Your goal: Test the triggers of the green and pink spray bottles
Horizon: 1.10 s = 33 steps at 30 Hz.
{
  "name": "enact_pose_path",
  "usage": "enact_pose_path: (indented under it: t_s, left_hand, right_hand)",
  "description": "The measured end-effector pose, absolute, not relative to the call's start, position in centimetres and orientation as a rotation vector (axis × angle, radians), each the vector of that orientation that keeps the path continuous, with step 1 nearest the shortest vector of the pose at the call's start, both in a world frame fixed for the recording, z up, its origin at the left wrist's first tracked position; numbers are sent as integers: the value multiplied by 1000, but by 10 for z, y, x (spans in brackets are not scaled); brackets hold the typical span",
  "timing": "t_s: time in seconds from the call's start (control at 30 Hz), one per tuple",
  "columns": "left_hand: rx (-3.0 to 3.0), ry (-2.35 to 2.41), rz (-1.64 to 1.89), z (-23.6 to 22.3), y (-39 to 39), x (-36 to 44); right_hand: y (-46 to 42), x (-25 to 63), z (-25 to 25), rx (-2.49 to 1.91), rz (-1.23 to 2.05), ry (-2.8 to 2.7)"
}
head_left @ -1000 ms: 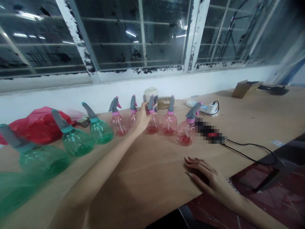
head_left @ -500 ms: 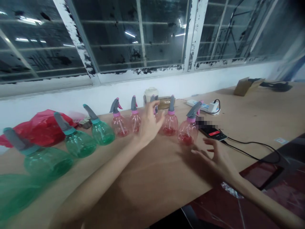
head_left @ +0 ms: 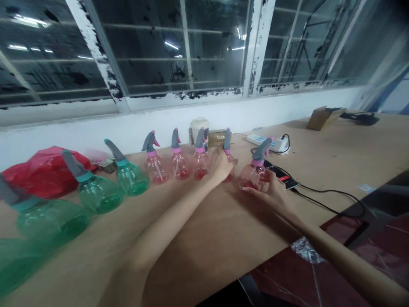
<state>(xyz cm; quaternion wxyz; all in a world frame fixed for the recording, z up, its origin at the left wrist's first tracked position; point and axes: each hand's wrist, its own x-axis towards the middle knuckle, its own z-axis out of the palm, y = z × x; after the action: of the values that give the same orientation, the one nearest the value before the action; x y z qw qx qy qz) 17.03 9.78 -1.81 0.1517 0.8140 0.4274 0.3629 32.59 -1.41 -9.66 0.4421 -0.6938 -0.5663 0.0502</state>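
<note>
My left hand [head_left: 221, 165] is closed around the body of a pink spray bottle [head_left: 227, 140], hiding much of it; its grey trigger head stands above my fingers. With thumb and fingers on its lower body, my right hand [head_left: 273, 192] grips the rightmost pink spray bottle [head_left: 249, 174], which leans slightly to the right. Both contain some red liquid. Left of my left hand stand more pink bottles, the nearest being a spray bottle [head_left: 201, 162]. Several green spray bottles, among them one [head_left: 132, 177] holding green liquid, continue the row leftward.
A red plastic bag [head_left: 47, 172] lies behind the green bottles. Along the wall are a white tub [head_left: 198, 124], a brown packet [head_left: 217, 138] and a power strip [head_left: 255, 140]. A phone [head_left: 286, 179] with black cables lies right of the bottles. Farther right sits a cardboard box [head_left: 321, 118].
My left hand has moved right, from in front of the middle pink bottle onto the one beside it. My right hand has moved up and left and closed on the rightmost bottle.
</note>
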Motion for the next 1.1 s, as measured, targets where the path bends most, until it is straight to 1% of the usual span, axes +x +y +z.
enact_pose_path:
  t_s: [0.13,0.27,0.43,0.5,0.57,0.63,0.7,0.8,0.9,1.0,1.1]
  left_hand:
    - [2369,1197,1011,-20,97,168]
    - [2404,1144,1002,-20,80,156]
    - [2465,1056,951,-16,43,117]
    - [2474,1068,924,-15,28,95]
    - [2472,1123,911,-14,12,70]
    - [2454,1239,888,-14,-2,48]
    - [2449,1302,917,-13,-16,30]
    - [2416,1326,905,-10,-34,12]
    - [2331,1325,864,-8,-45,1]
    - [2238,1333,899,-7,-47,-7]
    - [2163,1291,1040,-4,-39,-10]
  right_hand:
    - [-28,335,-91,-1759,164,-1409]
    - [-28,341,-96,-1759,134,-1453]
    - [-40,343,-103,-1679,-37,-1433]
    - [-58,337,-98,-1632,-145,-1353]
    - [-79,326,-90,-1592,-160,-1341]
    - [-95,309,-82,-1562,-55,-1418]
    - [-100,287,-79,-1488,164,-1592]
    - [-86,247,-81,-1316,508,-1883]
    - [-61,206,-81,-1117,734,-1919]
    - [-41,175,-79,-922,872,-1894]
    - [-30,159,-79,-911,909,-1899]
